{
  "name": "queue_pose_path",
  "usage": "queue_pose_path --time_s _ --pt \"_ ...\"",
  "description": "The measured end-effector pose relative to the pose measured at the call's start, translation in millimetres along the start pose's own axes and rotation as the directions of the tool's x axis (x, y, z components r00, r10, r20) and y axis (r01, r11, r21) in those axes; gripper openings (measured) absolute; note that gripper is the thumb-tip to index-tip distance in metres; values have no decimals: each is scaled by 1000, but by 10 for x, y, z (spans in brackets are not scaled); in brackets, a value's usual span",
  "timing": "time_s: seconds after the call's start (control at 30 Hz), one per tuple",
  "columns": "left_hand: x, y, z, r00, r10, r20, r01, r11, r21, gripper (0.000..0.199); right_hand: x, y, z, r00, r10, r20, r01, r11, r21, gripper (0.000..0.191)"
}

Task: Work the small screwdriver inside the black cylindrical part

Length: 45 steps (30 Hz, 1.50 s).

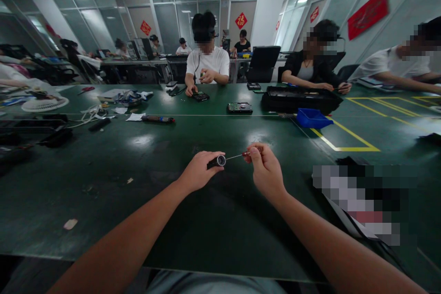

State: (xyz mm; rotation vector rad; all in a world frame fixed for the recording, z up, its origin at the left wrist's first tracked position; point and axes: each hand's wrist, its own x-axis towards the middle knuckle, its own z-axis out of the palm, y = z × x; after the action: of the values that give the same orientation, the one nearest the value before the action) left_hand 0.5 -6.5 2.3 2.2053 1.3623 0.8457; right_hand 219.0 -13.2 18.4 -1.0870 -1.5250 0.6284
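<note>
My left hand [200, 171] is closed round a small black cylindrical part [217, 161], whose round, silvery-rimmed end faces me. In my right hand [264, 167] is a screwdriver [245, 154] with a reddish handle, gripped between thumb and fingers. Its thin metal shaft points left, and the tip is at or close to the rim of the black part; whether they touch is too small to tell. Both hands are above the green table [213, 225], near its middle.
A dark pen-like tool [158, 119] lies ahead on the left. Beyond are a hard drive [240, 108], a blue bin [313, 118] and a long black tray [299, 99]. A blurred-out stack [358, 202] lies right. People sit across the table.
</note>
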Motion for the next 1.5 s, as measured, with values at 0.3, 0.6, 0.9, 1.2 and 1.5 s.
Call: queue_pose_path --time_s 0.3,0.6,0.9,1.2,1.5 --pt "-15 5 -2 1000 -3 10 3 1000 4 43 -12 -40 0 1000 -1 31 1 1000 -2 21" --pt "0 -24 18 999 36 -3 -36 999 12 41 22 -148 -63 999 -26 44 35 979 -203 26" --pt "-4 3 -1 1000 20 -2 -20 1000 18 41 6 -95 -45 987 -95 126 108 989 -104 13" --pt "-5 2 -4 1000 14 1 -14 1000 15 41 -2 -115 -44 990 -5 144 31 984 -176 38" --pt "1 5 -9 1000 15 7 -15 1000 2 40 -31 -87 -29 994 12 109 -1 995 -103 29"
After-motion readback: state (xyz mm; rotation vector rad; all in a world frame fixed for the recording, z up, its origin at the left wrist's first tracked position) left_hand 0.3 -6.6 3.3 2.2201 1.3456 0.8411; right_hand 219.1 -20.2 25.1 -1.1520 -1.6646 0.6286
